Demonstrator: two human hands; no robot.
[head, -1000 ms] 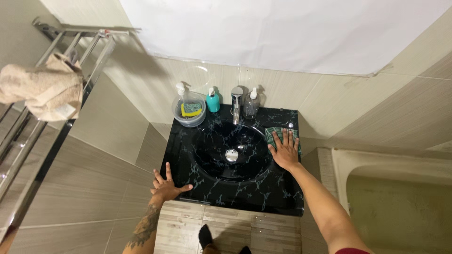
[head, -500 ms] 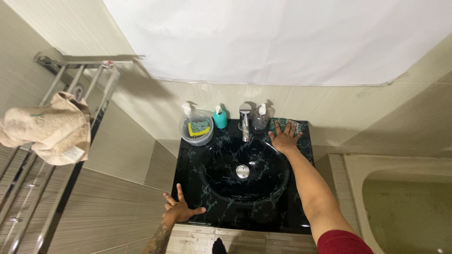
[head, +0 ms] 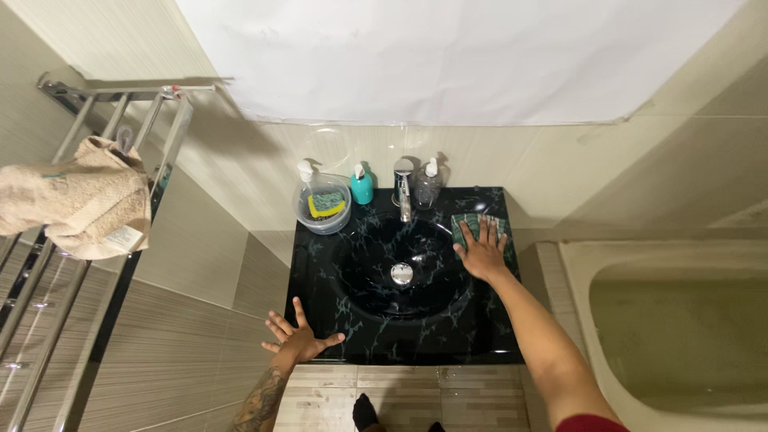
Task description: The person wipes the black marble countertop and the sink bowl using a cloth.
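A green cloth (head: 478, 230) is pressed flat on the right rim of the black marbled sink (head: 416, 336) by the right hand (head: 483, 254), its grip spread wide over it. The left hand (head: 299, 339) is laid open, fingers splayed, on the near left corner. A chrome tap (head: 403, 186) is seen at the far edge.

My view is evenly bright, overhead light glaring off the glossy black sink (head: 320, 256), rack (head: 120, 104) shadow on wall, wide-angle bending at edges, focus sharp
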